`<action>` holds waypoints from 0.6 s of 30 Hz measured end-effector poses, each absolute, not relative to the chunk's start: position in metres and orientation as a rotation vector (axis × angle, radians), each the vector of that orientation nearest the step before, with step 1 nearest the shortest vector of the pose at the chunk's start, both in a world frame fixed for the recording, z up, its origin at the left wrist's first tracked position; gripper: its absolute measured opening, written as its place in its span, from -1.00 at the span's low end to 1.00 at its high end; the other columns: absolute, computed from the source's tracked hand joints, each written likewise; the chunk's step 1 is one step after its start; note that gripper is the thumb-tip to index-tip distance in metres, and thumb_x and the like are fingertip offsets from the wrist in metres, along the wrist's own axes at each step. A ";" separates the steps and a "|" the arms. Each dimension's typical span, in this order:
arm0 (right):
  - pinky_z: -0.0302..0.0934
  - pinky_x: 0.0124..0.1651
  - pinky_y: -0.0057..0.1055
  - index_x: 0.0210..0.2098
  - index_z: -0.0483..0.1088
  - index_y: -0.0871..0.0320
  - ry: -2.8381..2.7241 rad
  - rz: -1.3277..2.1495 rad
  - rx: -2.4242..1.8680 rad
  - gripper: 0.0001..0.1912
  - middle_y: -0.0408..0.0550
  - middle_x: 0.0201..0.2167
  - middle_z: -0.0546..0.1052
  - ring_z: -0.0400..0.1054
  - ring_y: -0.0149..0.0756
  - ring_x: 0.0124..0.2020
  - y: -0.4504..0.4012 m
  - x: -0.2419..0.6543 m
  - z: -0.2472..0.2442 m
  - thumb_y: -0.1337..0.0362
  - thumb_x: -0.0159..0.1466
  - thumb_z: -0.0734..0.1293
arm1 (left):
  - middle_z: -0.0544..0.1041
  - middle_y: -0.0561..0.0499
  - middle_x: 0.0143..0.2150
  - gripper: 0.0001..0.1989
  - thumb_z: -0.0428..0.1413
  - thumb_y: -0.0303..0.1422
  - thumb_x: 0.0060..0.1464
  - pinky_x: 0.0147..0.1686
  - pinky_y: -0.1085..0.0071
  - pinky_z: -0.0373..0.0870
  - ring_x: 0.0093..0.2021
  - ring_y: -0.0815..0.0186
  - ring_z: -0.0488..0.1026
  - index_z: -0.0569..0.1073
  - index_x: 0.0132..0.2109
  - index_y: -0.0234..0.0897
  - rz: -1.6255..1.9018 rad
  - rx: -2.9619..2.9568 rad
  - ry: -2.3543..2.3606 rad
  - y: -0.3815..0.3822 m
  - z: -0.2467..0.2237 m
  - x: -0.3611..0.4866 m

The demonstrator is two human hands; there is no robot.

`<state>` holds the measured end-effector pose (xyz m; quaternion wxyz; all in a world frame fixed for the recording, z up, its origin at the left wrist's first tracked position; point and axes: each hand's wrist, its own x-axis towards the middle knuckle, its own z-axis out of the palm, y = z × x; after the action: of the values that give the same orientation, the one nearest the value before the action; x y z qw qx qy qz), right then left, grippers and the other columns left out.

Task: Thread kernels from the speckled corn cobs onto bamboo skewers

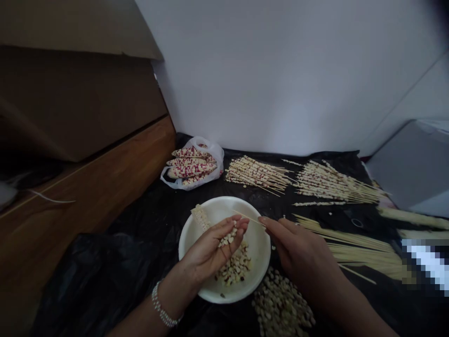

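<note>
My left hand [206, 250], palm up and fingers curled, cups pale corn kernels [228, 238] above a white bowl [260, 276]. My right hand [298, 248] pinches a thin wooden skewer [250, 217], whose tip points left, just above the fingertips of my left hand. Loose kernels [238, 267] lie in the bowl, and a stripped cob [200, 217] leans inside its far left side. Bare skewers [365, 255] lie to the right, partly behind my right forearm. Below the bowl's right side is a pile of dark, mottled kernels [280, 304].
Red-and-white corn cobs [191, 171] fill a plastic bag behind the bowl. Two bundles of kernel-threaded skewers [257, 173] [326, 182] lie farther right on black plastic sheeting [147, 215]. A wooden edge [105, 173] borders the left, a white wall [273, 79] the back.
</note>
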<state>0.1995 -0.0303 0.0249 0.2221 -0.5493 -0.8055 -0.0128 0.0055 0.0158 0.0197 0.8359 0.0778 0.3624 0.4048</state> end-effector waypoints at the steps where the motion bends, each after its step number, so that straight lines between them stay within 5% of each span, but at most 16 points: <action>1: 0.10 -0.44 -0.39 0.07 0.35 0.10 -2.224 -0.046 -1.512 -0.65 -0.09 -0.39 0.46 0.38 -0.30 -0.43 -0.031 0.200 0.025 0.34 0.37 0.08 | 0.59 -0.19 -0.16 -0.76 0.11 -0.62 0.10 -0.14 0.54 0.49 -0.22 0.38 0.57 0.46 -0.05 -0.51 0.865 0.164 0.780 0.016 0.020 0.005; 7: 0.12 -0.43 -0.39 0.05 0.37 0.11 -2.230 -0.081 -1.488 -0.62 -0.08 -0.39 0.45 0.37 -0.31 -0.42 -0.037 0.199 0.030 0.37 0.37 0.06 | 0.59 -0.08 -0.25 -0.81 0.18 -0.56 0.06 -0.25 0.64 0.48 -0.29 0.45 0.55 0.53 -0.13 -0.43 0.897 0.186 0.808 0.014 0.022 0.006; 18: 0.01 -0.55 -0.38 0.03 0.42 0.08 -2.303 -0.262 -1.568 -0.58 -0.11 -0.43 0.44 0.34 -0.32 -0.51 -0.044 0.199 0.034 0.44 0.28 0.11 | 0.60 -0.15 -0.13 -0.78 0.16 -0.59 0.07 -0.10 0.55 0.48 -0.17 0.39 0.56 0.54 -0.10 -0.43 0.965 0.280 0.918 0.010 0.032 0.012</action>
<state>0.1988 -0.0435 0.0344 0.1710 -0.5520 -0.8109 -0.0922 0.0122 0.0104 0.0318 0.7771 0.1294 0.4245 0.4462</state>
